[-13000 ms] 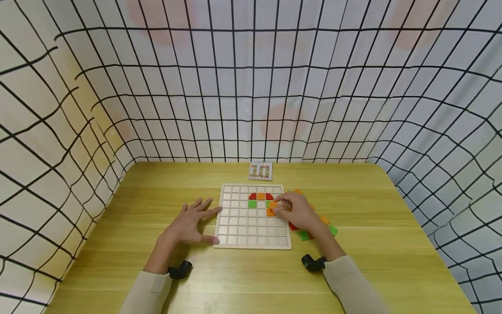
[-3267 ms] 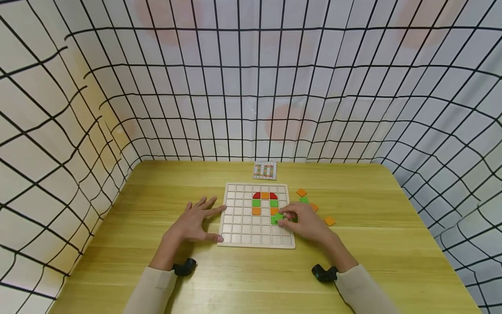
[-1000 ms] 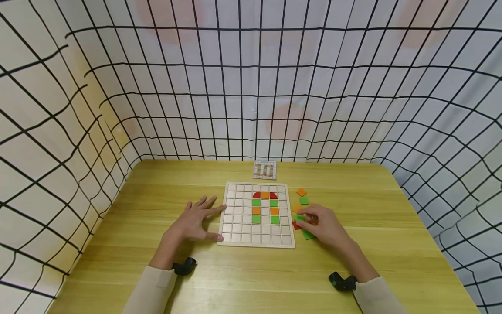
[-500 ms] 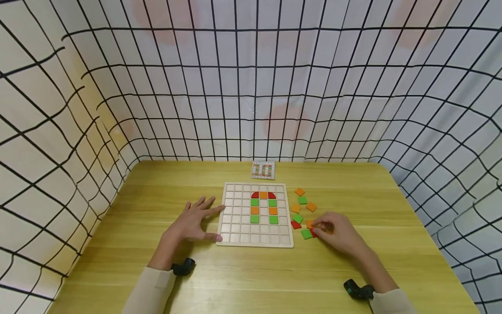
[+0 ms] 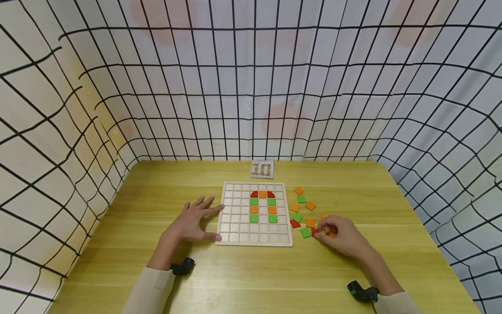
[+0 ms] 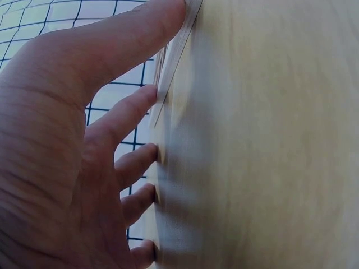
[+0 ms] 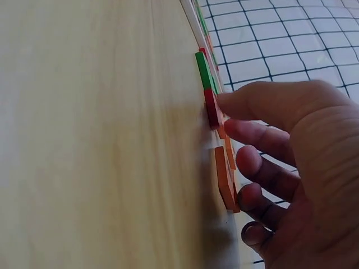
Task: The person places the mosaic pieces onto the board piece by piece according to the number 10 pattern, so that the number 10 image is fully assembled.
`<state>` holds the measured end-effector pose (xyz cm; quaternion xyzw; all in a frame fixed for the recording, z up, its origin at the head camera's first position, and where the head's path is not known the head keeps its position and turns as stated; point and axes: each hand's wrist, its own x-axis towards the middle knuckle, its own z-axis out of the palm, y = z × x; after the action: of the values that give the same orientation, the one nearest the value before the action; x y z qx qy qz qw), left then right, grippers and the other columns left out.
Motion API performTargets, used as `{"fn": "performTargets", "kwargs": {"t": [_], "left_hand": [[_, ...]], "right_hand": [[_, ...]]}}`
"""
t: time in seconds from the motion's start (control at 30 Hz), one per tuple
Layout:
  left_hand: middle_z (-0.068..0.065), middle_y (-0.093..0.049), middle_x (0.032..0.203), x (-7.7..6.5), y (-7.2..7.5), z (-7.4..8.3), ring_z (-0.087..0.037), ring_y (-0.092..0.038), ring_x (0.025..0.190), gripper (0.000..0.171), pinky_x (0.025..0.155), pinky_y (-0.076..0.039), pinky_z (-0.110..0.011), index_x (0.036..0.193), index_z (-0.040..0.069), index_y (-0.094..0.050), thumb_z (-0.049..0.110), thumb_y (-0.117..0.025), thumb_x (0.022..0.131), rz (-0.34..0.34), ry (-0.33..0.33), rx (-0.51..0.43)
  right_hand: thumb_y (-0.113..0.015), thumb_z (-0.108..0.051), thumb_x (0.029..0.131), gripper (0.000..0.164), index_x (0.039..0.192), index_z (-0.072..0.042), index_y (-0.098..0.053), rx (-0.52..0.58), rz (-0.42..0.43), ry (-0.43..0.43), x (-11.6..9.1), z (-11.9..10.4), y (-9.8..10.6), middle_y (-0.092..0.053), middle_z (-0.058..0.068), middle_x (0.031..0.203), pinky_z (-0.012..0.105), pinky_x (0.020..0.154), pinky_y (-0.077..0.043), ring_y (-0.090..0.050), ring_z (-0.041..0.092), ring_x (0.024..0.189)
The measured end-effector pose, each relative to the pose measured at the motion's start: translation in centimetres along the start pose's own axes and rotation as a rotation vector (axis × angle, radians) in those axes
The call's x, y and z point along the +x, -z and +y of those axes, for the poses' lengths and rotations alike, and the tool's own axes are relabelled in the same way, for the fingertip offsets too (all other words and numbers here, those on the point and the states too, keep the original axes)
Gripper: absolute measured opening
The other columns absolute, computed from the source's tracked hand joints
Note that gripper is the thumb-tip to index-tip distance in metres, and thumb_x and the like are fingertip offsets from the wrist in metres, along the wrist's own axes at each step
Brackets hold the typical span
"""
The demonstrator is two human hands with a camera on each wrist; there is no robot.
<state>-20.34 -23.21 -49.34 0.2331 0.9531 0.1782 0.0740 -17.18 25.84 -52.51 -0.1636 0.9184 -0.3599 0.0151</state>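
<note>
A pale gridded board (image 5: 235, 226) lies on the table with red, orange and green tiles set in an arch shape. The left hand (image 5: 193, 222) is spread beside it, thumb and forefinger touching its left edge. In the left wrist view that hand (image 6: 84, 129) has its fingertips on the table. Right of the board, the right hand (image 5: 343, 235) bends over loose tiles. Its thumb tip touches a red tile (image 7: 211, 109) lying flat beside a green tile (image 7: 203, 70). The other fingers curl loosely near an orange tile (image 7: 224, 179), partly hidden by the hand in the head view.
Several loose tiles lie right of the board, among them an orange tile (image 5: 299, 191) and a green tile (image 5: 296, 217). Behind the board is a small pattern card (image 5: 262, 169). A black wire grid (image 5: 251, 96) encloses the table's (image 5: 243, 279) back and sides.
Green tiles now sit at the feet of the arch. The right hand has moved off the board and drawn rightward among the loose tiles, uncovering more of them. The left hand stays put.
</note>
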Motion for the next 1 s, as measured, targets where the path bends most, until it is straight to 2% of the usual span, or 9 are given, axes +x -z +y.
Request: {"fn": "performTargets", "kwargs": {"t": [0.13, 0.37, 0.6, 0.83, 1.0], "left_hand": [[-0.014, -0.028, 0.170, -0.03, 0.08, 0.02, -0.049, -0.019, 0.156, 0.096, 0.118, -0.010, -0.079, 0.156, 0.033, -0.046, 0.071, -0.077, 0.074, -0.001, 0.000, -0.004], [-0.014, -0.027, 0.170, -0.02, 0.16, 0.07, -0.048, -0.018, 0.157, 0.095, 0.118, -0.010, -0.079, 0.156, 0.033, -0.046, 0.072, -0.077, 0.075, -0.002, -0.001, 0.001], [-0.014, -0.027, 0.170, 0.02, 0.19, 0.12, -0.048, -0.018, 0.157, 0.095, 0.118, -0.010, -0.079, 0.156, 0.033, -0.046, 0.072, -0.076, 0.075, -0.003, -0.001, 0.006], [-0.013, -0.027, 0.170, 0.07, 0.08, -0.07, -0.048, -0.018, 0.157, 0.095, 0.118, -0.010, -0.079, 0.156, 0.034, -0.045, 0.073, -0.076, 0.075, -0.005, 0.000, 0.009], [-0.013, -0.026, 0.170, 0.03, 0.03, -0.02, -0.048, -0.018, 0.157, 0.095, 0.118, -0.009, -0.079, 0.157, 0.034, -0.045, 0.072, -0.076, 0.075, -0.009, 0.000, 0.009]], "right_hand": [[-0.085, -0.022, 0.086, 0.016, 0.097, -0.023, -0.072, -0.003, -0.013, 0.029, -0.04, 0.20, -0.01, -0.057, -0.007, 0.078, 0.023, 0.067, -0.043, -0.052, 0.009, 0.072], [-0.086, -0.036, 0.084, 0.023, 0.096, -0.023, -0.071, 0.005, -0.018, 0.062, 0.01, 0.30, -0.06, -0.057, -0.006, 0.078, 0.023, 0.066, -0.041, -0.050, 0.009, 0.070], [-0.085, -0.015, 0.082, 0.029, 0.107, -0.025, -0.074, 0.011, -0.056, 0.115, 0.00, 0.31, -0.06, -0.058, -0.008, 0.081, 0.024, 0.071, -0.043, -0.053, 0.009, 0.076], [-0.085, -0.020, 0.083, 0.025, 0.105, -0.025, -0.073, -0.011, -0.059, 0.112, -0.09, 0.44, -0.05, -0.057, -0.011, 0.081, 0.023, 0.074, -0.044, -0.053, 0.008, 0.077], [-0.082, -0.010, 0.079, 0.037, 0.112, -0.027, -0.076, -0.030, -0.070, 0.138, -0.15, 0.70, -0.02, -0.058, -0.013, 0.083, 0.023, 0.074, -0.043, -0.052, 0.006, 0.078]]}}
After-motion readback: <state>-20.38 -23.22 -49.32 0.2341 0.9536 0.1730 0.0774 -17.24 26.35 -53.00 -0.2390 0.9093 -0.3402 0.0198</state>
